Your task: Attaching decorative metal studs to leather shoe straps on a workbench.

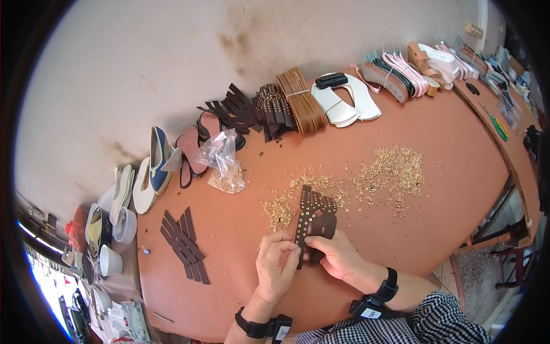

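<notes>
A dark brown strappy sandal upper [307, 215], set with gold-coloured studs, is held upright over the near part of the table. My right hand [342, 256] grips its right side, thumb pressed on the front and fingers behind it. At its lower left edge, the thumb and fingers of my left hand [277, 265] are pinched together against the strap. Whatever lies between those fingertips is too small to make out. Just beyond the upper, small gold studs [279, 213] lie scattered, with a bigger heap of studs [395, 172] farther right.
Unstudded brown cut straps [183, 243] lie at left. A clear plastic bag [226, 169] holds more studs. Along the wall stand a blue shoe [160, 160], bundled brown strips [302, 100], white cut pieces [346, 106] and soles [389, 80]. White cups [110, 261] line the left edge.
</notes>
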Action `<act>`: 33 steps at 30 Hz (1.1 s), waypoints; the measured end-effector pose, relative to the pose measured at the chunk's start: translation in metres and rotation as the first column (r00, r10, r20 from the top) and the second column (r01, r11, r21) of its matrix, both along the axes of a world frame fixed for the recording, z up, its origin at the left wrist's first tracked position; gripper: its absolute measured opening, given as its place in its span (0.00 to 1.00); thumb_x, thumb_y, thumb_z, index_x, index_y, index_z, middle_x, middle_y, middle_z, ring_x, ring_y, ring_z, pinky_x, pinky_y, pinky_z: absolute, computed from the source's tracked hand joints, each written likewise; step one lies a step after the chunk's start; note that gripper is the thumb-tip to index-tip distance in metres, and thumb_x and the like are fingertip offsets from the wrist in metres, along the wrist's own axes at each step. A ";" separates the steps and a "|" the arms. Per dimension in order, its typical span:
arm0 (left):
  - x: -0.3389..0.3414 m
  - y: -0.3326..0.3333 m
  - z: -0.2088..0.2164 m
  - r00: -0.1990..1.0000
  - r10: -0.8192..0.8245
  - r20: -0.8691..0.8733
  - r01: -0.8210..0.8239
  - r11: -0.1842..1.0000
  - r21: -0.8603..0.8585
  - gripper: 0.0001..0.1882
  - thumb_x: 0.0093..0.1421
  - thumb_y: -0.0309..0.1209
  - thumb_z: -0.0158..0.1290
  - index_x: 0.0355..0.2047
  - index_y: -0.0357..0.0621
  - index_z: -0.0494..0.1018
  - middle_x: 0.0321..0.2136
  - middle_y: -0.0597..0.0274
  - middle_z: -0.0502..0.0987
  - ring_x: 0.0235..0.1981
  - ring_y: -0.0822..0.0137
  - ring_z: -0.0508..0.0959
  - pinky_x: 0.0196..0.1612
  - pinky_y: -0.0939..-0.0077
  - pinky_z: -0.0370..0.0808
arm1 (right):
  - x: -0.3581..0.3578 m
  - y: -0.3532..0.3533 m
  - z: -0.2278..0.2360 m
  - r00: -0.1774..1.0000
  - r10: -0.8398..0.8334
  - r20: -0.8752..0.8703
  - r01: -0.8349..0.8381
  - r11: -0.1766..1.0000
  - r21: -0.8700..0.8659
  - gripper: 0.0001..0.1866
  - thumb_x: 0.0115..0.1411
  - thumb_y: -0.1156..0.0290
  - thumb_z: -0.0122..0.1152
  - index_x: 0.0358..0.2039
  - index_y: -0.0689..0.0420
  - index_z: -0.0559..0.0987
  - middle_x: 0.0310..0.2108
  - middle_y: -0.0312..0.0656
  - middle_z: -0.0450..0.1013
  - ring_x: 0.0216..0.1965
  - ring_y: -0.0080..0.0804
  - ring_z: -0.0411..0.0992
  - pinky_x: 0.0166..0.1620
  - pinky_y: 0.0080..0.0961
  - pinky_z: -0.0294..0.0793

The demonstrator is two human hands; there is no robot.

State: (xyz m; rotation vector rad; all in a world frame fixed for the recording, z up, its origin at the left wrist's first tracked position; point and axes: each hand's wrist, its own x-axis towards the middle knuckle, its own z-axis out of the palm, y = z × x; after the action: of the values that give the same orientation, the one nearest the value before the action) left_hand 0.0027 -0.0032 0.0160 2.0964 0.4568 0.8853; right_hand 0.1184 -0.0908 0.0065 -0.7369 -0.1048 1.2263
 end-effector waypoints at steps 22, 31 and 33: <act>-0.001 0.004 -0.001 1.000 0.010 0.015 -0.011 0.997 0.071 0.07 0.48 0.17 0.54 0.28 0.37 0.70 0.38 0.54 0.68 0.36 0.64 0.72 0.38 0.75 0.72 | -0.013 0.001 -0.009 0.880 -0.089 0.466 0.105 0.994 -0.008 0.04 0.52 0.80 0.55 0.30 0.62 0.74 0.25 0.30 0.72 0.27 0.14 0.67 0.29 0.15 0.67; -0.002 0.007 -0.009 1.000 -0.004 0.023 0.005 1.000 -0.028 0.07 0.48 0.17 0.55 0.28 0.37 0.70 0.35 0.55 0.71 0.33 0.66 0.74 0.35 0.78 0.73 | -0.013 -0.003 -0.004 0.761 -0.084 0.643 0.127 0.992 -0.020 0.03 0.53 0.79 0.55 0.30 0.63 0.74 0.25 0.31 0.72 0.28 0.14 0.67 0.31 0.16 0.68; -0.004 0.005 -0.012 1.000 0.007 0.023 -0.001 0.974 -0.227 0.06 0.49 0.16 0.54 0.28 0.36 0.70 0.34 0.58 0.71 0.33 0.70 0.74 0.35 0.80 0.72 | -0.013 -0.003 -0.004 0.746 -0.083 0.661 0.121 0.993 -0.012 0.04 0.53 0.79 0.55 0.31 0.63 0.74 0.25 0.31 0.72 0.29 0.14 0.67 0.32 0.16 0.68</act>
State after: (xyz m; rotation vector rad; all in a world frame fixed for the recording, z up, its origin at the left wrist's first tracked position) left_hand -0.0013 0.0023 0.0044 1.8753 0.5246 0.8188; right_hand 0.1057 -0.0938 0.0022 -1.1905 -0.6150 0.8124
